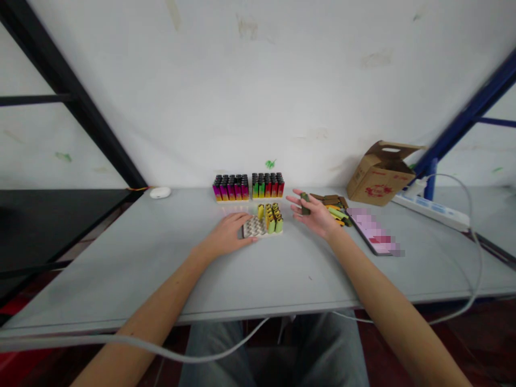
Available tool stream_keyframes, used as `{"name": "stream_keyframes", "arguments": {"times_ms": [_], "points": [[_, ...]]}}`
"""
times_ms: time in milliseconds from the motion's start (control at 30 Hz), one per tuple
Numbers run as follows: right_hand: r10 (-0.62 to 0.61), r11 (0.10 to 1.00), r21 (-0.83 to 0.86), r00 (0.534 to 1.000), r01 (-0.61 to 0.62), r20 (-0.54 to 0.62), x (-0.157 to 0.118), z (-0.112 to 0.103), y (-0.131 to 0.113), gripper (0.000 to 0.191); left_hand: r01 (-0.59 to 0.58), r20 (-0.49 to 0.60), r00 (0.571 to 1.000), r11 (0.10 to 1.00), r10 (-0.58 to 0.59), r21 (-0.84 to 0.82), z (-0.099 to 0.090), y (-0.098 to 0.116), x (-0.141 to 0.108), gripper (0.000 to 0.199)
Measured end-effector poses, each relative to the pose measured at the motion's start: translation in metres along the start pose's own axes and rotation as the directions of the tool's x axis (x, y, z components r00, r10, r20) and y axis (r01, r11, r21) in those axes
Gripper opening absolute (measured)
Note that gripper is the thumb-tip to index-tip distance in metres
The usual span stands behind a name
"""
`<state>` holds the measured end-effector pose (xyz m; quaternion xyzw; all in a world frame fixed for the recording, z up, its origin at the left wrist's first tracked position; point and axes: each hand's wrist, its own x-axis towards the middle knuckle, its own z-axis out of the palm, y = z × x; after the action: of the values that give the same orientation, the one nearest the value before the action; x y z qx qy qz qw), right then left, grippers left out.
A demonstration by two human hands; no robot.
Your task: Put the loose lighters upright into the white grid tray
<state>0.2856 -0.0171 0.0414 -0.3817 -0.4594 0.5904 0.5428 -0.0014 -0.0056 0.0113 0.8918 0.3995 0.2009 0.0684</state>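
Well, three trays of lighters, two hands, one lighter pinched.
The left hand [228, 234] lies flat, fingers together, over the empty sockets of the front white tray [253, 227], whose other half holds upright yellow-green lighters [272, 219]. The right hand [314, 212] clamps one olive lighter [305, 203] between spread fingers, just beside a loose heap of lighters [330, 208]. Behind stand two full trays, a magenta set [231, 189] and a green-and-red set [268, 186]. All sit on a grey folding table [161, 274] against a white wall [258, 80]; a cardboard box [381, 173], a blurred phone [374, 231] and a power strip [431, 211] lie rightward.
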Motion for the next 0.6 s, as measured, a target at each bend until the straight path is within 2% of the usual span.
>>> {"name": "stream_keyframes", "arguments": {"times_ms": [67,200,367,600], "points": [[0.023,1.0,0.015,1.0,-0.023,0.012,-0.0011,0.0011,-0.0007,0.046,0.002,0.005,1.0,1.0,-0.002,0.003,-0.0002,0.0002,0.0002,0.068],[0.073,0.993,0.085,0.995,-0.078,0.063,-0.0002,-0.0012,-0.0019,0.035,0.004,0.003,1.0,1.0,-0.004,0.008,0.0002,-0.0002,0.0001,0.069],[0.176,0.973,0.132,0.979,-0.189,0.104,-0.0013,-0.0016,-0.0061,0.039,0.004,0.013,1.0,1.0,-0.004,0.013,0.0011,-0.0016,-0.0004,0.07],[0.199,0.96,0.177,0.973,-0.217,0.117,-0.002,0.0018,-0.0038,0.03,-0.011,0.003,1.0,1.0,0.011,0.024,0.0016,-0.0022,-0.0002,0.07]]}}
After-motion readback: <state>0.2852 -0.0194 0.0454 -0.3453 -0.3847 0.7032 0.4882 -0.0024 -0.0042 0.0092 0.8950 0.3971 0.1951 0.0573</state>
